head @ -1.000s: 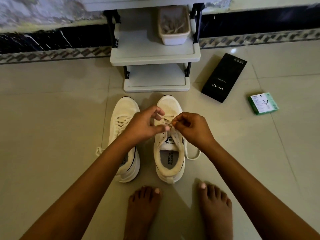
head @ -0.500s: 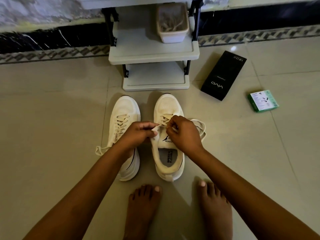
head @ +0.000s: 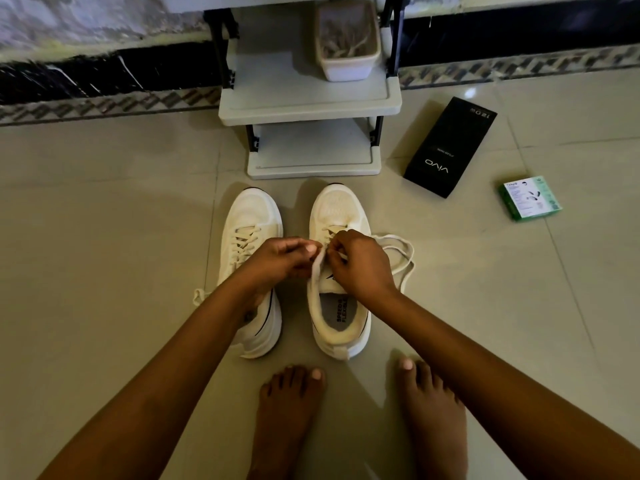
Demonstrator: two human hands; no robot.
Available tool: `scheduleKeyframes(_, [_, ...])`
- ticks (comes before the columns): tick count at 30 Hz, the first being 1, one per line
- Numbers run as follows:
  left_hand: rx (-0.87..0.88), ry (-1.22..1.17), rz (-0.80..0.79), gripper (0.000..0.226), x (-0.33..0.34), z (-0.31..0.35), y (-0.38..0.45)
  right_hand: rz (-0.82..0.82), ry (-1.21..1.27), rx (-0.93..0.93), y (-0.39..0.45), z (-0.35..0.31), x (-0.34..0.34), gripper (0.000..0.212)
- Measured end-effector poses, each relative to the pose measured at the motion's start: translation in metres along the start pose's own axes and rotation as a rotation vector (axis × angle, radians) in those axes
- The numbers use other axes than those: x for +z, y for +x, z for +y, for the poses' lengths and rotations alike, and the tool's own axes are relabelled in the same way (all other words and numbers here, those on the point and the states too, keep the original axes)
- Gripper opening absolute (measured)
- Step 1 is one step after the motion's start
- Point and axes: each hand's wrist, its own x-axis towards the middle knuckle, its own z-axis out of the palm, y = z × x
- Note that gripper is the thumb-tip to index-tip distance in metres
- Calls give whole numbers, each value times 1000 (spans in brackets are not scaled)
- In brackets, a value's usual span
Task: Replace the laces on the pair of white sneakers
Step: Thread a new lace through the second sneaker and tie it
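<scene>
Two white sneakers stand side by side on the tiled floor, toes pointing away from me. The left sneaker (head: 251, 216) is fully laced, with a lace end trailing out at its left. My left hand (head: 280, 256) pinches the left edge of the right sneaker (head: 337, 209) near its upper eyelets. My right hand (head: 360, 265) pinches the lace over that shoe's tongue. A loose loop of the right sneaker's lace (head: 401, 251) lies on the floor to the shoe's right.
A grey two-tier shoe rack (head: 308, 98) stands just beyond the sneakers, with a white tub (head: 348, 69) of laces on its upper shelf. A black box (head: 450, 147) and a small green box (head: 530, 199) lie to the right. My bare feet (head: 287, 410) are near the shoe heels.
Both hands have dropped lower onto the right sneaker's upper eyelets. The lace that hung by the shoe's heel is now drawn out in a loop on the floor to its right.
</scene>
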Motion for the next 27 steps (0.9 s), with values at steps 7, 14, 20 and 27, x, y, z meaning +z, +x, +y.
scheduleKeyframes(7, [352, 460, 303, 9, 19, -9, 9, -31, -175, -58, 1, 13, -5, 49])
scheduleKeyframes(14, [351, -558, 265, 24, -7, 56, -10, -280, -103, -20, 1, 22, -16, 69])
scheduleKeyframes(20, [249, 397, 290, 7, 5, 31, 3, -368, -72, -34, 1, 28, -19, 72])
scheduleKeyframes(27, [186, 418, 101, 16, 8, 17, 5, -353, -50, -31, -4, 32, -7, 70])
